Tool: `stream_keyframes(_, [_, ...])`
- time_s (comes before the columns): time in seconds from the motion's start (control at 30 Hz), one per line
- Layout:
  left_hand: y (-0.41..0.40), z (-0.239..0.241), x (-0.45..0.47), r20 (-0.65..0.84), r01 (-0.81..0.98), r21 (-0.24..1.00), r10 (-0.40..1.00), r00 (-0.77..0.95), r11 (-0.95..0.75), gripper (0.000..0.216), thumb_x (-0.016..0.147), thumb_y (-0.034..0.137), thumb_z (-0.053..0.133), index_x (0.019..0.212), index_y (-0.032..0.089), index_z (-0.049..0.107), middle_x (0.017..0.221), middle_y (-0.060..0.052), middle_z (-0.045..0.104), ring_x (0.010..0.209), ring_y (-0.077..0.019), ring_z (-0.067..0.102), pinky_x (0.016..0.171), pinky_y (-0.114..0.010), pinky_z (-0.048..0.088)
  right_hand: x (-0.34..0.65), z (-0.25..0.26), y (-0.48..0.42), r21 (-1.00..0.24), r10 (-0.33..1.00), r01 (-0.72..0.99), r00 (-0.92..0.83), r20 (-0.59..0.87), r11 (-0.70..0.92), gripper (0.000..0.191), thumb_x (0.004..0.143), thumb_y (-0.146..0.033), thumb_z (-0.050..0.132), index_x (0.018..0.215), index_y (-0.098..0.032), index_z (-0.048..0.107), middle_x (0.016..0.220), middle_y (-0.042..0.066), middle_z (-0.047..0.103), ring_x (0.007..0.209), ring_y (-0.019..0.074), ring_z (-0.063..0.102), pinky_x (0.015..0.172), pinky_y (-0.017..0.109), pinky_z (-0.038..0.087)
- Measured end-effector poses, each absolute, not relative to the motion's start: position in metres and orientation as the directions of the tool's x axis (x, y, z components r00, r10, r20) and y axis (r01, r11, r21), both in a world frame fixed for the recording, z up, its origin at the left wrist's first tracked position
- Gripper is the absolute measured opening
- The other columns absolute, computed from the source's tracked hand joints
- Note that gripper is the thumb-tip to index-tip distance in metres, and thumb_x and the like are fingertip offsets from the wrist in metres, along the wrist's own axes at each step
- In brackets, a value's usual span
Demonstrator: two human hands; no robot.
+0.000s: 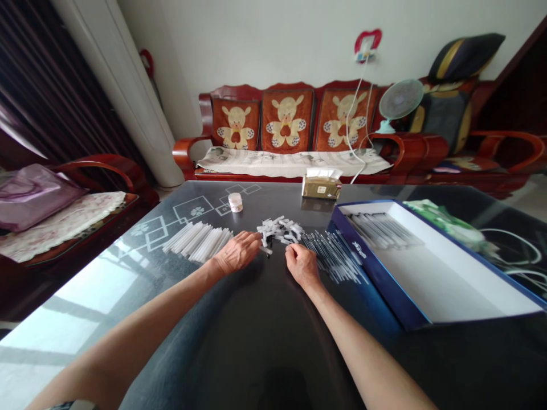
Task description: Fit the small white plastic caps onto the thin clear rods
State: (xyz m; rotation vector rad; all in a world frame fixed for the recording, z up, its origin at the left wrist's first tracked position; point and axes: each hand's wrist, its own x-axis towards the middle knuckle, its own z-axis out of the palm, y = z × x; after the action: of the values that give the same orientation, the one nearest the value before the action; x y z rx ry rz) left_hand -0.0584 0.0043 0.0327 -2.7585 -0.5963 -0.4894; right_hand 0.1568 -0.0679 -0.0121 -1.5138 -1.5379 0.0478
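My left hand (240,251) is palm down at the right end of a row of white translucent pen barrels (199,241). Its fingers are loosely bent and reach toward a heap of small white and clear pen caps (280,229); one cap with a dark end lies by the fingertips. My right hand (302,263) is closed in a fist just in front of the heap, and whatever it may hold is hidden. Beside it on the right lies a spread of thin dark pen refills (333,257).
A blue box (378,273) with a white inside holds more thin sticks at its far end. On the black table (265,336) stand a small white tub (235,203) and a tissue box (321,187). Green plastic packaging (448,225) and white cable lie beyond the box.
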Motion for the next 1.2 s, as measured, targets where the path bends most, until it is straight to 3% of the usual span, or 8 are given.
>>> stream_keyframes(0.13, [-0.002,0.017,-0.025,0.556,0.632,-0.036,0.510,0.657,-0.774,0.020,0.093,0.021,0.041,0.099,0.015,0.059,0.083,-0.007,0.062,0.078,-0.0179,0.059,0.076,-0.029,0.050,0.156,-0.011,-0.069,-0.631,0.798,0.739,0.223,0.560,0.237,0.025,0.087,-0.023,0.046,0.066,-0.020,0.060,0.066,0.005,0.066,0.062,0.0164,0.060,0.063,0.025,0.041])
stream_keyframes(0.27, [-0.006,-0.001,0.000,0.586,0.675,0.050,0.568,0.577,-0.737,0.027,0.089,0.013,0.044,0.112,0.016,0.058,0.090,-0.006,0.064,0.085,-0.0189,0.059,0.074,-0.026,0.049,0.156,-0.010,-0.070,-0.644,0.798,0.726,0.230,0.557,0.240,0.026,0.088,-0.022,0.046,0.066,-0.020,0.060,0.065,0.004,0.065,0.060,0.0161,0.059,0.062,0.026,0.041])
stream_keyframes(0.4, [-0.008,-0.006,0.007,0.608,0.686,0.020,0.554,0.570,-0.728,0.034,0.089,0.015,0.048,0.121,0.019,0.058,0.085,-0.005,0.064,0.081,-0.0199,0.058,0.070,-0.027,0.047,0.158,-0.011,-0.070,-0.660,0.791,0.703,0.232,0.566,0.266,0.021,0.087,-0.020,0.047,0.073,-0.019,0.064,0.071,0.005,0.068,0.065,0.0171,0.062,0.066,0.026,0.045])
stream_keyframes(0.57, [-0.007,-0.005,0.005,0.671,0.696,0.034,0.533,0.516,-0.717,0.028,0.095,0.031,0.048,0.118,0.025,0.062,0.073,-0.002,0.061,0.071,-0.0168,0.057,0.059,-0.024,0.041,0.156,-0.013,-0.071,-0.662,0.753,0.686,0.254,0.606,0.301,0.019,0.085,-0.017,0.048,0.086,-0.019,0.067,0.081,0.006,0.070,0.074,0.0175,0.065,0.072,0.027,0.049])
stream_keyframes(0.7, [-0.004,-0.006,0.004,0.699,0.656,0.105,0.525,0.486,-0.748,0.026,0.096,0.025,0.044,0.113,0.017,0.062,0.082,-0.005,0.064,0.078,-0.0174,0.059,0.069,-0.025,0.046,0.163,-0.007,-0.074,-0.659,0.685,0.689,0.325,0.652,0.301,0.021,0.086,-0.016,0.046,0.092,-0.019,0.067,0.086,0.006,0.068,0.080,0.0172,0.064,0.075,0.028,0.051])
stream_keyframes(0.87, [-0.002,-0.007,0.004,0.702,0.647,0.132,0.532,0.473,-0.751,0.023,0.094,0.021,0.044,0.110,0.015,0.060,0.083,-0.006,0.064,0.079,-0.0188,0.059,0.073,-0.028,0.048,0.207,0.014,-0.074,-0.594,0.739,0.802,0.365,0.567,0.059,0.020,0.079,-0.016,0.051,0.087,-0.019,0.069,0.086,0.006,0.067,0.075,0.0167,0.062,0.074,0.028,0.050])
stream_keyframes(1.1, [-0.003,-0.006,0.004,0.690,0.642,0.155,0.548,0.473,-0.751,0.022,0.094,0.022,0.046,0.109,0.017,0.060,0.083,-0.005,0.064,0.079,-0.0188,0.060,0.071,-0.028,0.049,0.233,0.033,-0.077,-0.338,0.913,0.894,0.367,0.180,-0.292,0.015,0.078,-0.027,0.059,0.073,-0.022,0.073,0.076,0.004,0.064,0.067,0.0157,0.060,0.065,0.026,0.043])
stream_keyframes(1.2, [-0.003,-0.007,0.005,0.672,0.644,0.163,0.562,0.482,-0.748,0.022,0.094,0.023,0.044,0.109,0.017,0.060,0.083,-0.005,0.065,0.078,-0.0184,0.060,0.071,-0.028,0.049,0.227,0.028,-0.076,-0.236,0.902,0.902,0.403,0.154,-0.362,0.017,0.078,-0.033,0.061,0.070,-0.023,0.073,0.080,0.006,0.065,0.064,0.0151,0.059,0.057,0.026,0.038])
